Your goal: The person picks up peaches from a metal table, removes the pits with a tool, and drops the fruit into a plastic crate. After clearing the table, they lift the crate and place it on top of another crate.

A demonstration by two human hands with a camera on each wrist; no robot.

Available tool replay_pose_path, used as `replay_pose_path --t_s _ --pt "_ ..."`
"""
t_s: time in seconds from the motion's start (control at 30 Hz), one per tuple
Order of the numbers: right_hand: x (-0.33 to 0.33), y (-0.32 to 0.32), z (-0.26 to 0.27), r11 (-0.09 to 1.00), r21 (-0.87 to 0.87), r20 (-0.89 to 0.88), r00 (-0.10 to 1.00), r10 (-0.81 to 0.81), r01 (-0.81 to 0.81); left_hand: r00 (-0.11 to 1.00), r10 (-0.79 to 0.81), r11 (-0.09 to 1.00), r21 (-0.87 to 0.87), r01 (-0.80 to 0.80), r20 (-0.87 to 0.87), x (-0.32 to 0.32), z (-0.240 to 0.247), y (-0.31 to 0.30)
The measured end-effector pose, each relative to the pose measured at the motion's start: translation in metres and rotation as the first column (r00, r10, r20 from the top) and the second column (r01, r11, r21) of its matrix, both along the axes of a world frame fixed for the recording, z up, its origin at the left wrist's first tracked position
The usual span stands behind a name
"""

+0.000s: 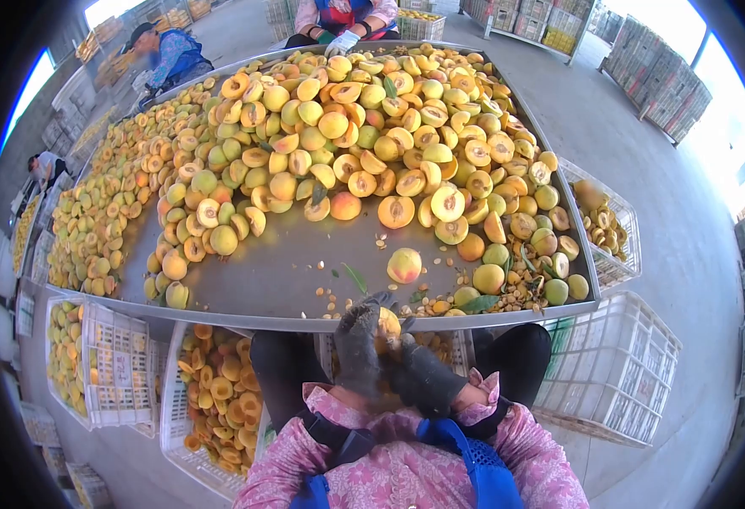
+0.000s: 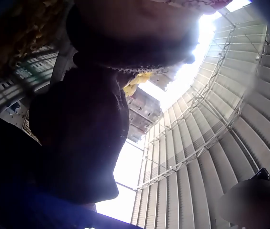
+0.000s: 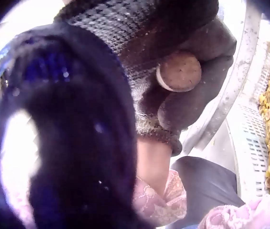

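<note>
In the head view, both hands work close together at the near edge of the metal table (image 1: 296,321). A dark glove covers my left hand (image 1: 360,349), and its fingers grip a yellow peach (image 1: 388,321). My right hand (image 1: 430,377), gloved too, is curled close against the peach from the right. Between dark gloved fingers in the right wrist view, a round, wood-like handle end (image 3: 180,71) shows; the rest of that tool is hidden. Mostly dark shapes fill the left wrist view. Just beyond the hands, a whole peach (image 1: 404,265) lies on the table.
A big heap of peaches (image 1: 330,127), many halved, covers the far table. Pits (image 1: 521,293) and leaves lie at the near right. A crate of halves (image 1: 220,399) stands below left, another crate (image 1: 614,365) at right. Another person's gloved hand (image 1: 343,42) is at the far edge.
</note>
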State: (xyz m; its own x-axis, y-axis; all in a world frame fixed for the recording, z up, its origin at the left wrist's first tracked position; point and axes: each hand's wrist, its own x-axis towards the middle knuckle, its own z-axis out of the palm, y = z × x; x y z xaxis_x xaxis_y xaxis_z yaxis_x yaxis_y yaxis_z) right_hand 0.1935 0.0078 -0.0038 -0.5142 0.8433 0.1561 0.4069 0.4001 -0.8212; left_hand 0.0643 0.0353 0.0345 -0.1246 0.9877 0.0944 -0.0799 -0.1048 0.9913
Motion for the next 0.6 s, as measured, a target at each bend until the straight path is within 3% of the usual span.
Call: replay_pose_path --t_s 0.03,0.07,0.1,0.13,0.17,0.2,0.23,0.27,0.3,0.33,0.37,0.4,0.43,0.47,0.5,0.53,0.57,0.6 --pt "0.000 0.000 0.005 1.000 0.015 0.044 0.999 0.016 -0.017 1.000 0.000 1.000 -0.003 0.000 -0.002 -0.003 0.003 0.001" --pt "0.001 0.000 0.004 1.000 0.011 0.041 0.999 0.015 -0.016 0.940 0.015 0.980 0.191 0.053 -0.342 -0.009 0.009 0.002" --pt "0.004 0.000 0.002 0.997 0.050 0.072 0.995 0.063 -0.066 0.772 0.098 0.922 0.350 0.167 -0.628 -0.014 0.012 0.003" --pt "0.007 0.000 0.002 0.989 0.089 0.104 0.989 0.109 -0.118 0.773 0.097 0.922 0.349 0.168 -0.627 -0.017 0.009 0.003" --pt "0.009 0.003 0.007 0.989 0.088 0.104 0.989 0.108 -0.118 0.844 -0.008 0.923 0.320 0.212 -0.537 -0.020 0.003 0.005" --pt "0.011 0.006 0.013 0.967 -0.230 -0.010 0.994 0.106 -0.105 0.895 -0.113 0.920 0.296 0.259 -0.432 -0.023 -0.002 0.006" --pt "0.013 0.009 0.021 0.843 -0.525 -0.116 0.991 0.067 -0.118 0.895 -0.113 0.920 0.294 0.258 -0.432 -0.026 -0.007 0.005" --pt "0.014 0.012 0.030 0.629 -0.761 -0.204 0.979 -0.004 -0.156 0.925 -0.220 0.945 0.168 0.280 -0.309 -0.028 -0.009 0.004" --pt "0.016 0.014 0.038 0.352 -0.912 -0.261 0.960 -0.098 -0.212 0.938 -0.304 0.948 0.043 0.315 -0.168 -0.030 -0.010 0.002" --pt "0.018 0.014 0.041 0.043 -0.959 -0.282 0.937 -0.204 -0.280 0.939 -0.301 0.949 0.042 0.312 -0.167 -0.030 -0.010 0.000" --pt "0.021 0.012 0.042 0.042 -0.959 -0.283 0.938 -0.202 -0.280 0.950 -0.311 0.944 -0.107 0.312 0.030 -0.029 -0.005 -0.002" --pt "0.025 0.009 0.043 0.263 -0.903 -0.359 0.933 -0.022 -0.341 0.932 -0.283 0.908 -0.249 0.336 0.225 -0.029 -0.002 -0.003" --pt "0.026 0.008 0.043 0.455 -0.786 -0.383 0.908 0.171 -0.418 0.932 -0.283 0.909 -0.248 0.336 0.225 -0.030 -0.002 -0.004" --pt "0.026 0.008 0.043 0.455 -0.786 -0.382 0.908 0.173 -0.418 0.951 -0.308 0.951 -0.027 0.307 -0.022 -0.031 -0.003 -0.006" --pt "0.025 0.008 0.043 0.370 -0.816 -0.424 0.895 0.140 -0.444 0.928 -0.261 0.928 0.198 0.317 -0.265 -0.031 -0.004 -0.007" --pt "0.024 0.008 0.042 0.283 -0.836 -0.461 0.881 0.104 -0.471 0.929 -0.258 0.928 0.200 0.315 -0.265 -0.030 -0.002 -0.009" --pt "0.024 0.006 0.039 0.283 -0.835 -0.460 0.881 0.109 -0.471 0.951 -0.294 0.945 0.116 0.305 -0.098 -0.027 0.000 -0.013" --pt "0.024 0.001 0.032 0.547 -0.656 -0.443 0.852 0.280 -0.521 0.948 -0.309 0.951 0.032 0.308 0.072 -0.026 0.001 -0.015"
